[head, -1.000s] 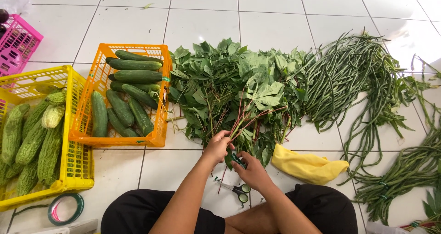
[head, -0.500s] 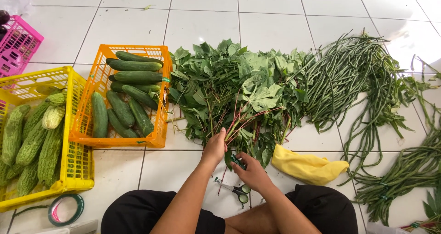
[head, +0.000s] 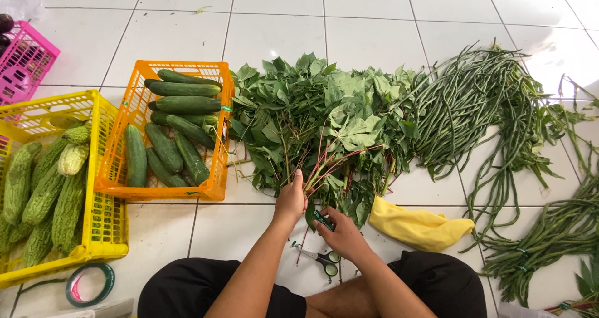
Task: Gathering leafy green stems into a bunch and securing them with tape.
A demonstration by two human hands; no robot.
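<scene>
Left hand grip clenched around thin reddish leafy stems, right hand grip pinching green tape

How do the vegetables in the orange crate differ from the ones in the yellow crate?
The cucumbers in the orange crate are dark green and smooth-skinned; the bitter gourds in the yellow crate are paler green with bumpy, ridged skin. The cucumbers lie in mixed directions, some crosswise at the far end; the bitter gourds mostly lie lengthwise, leaning together. Both are long green vegetables in slotted plastic crates on the tiled floor.
</scene>
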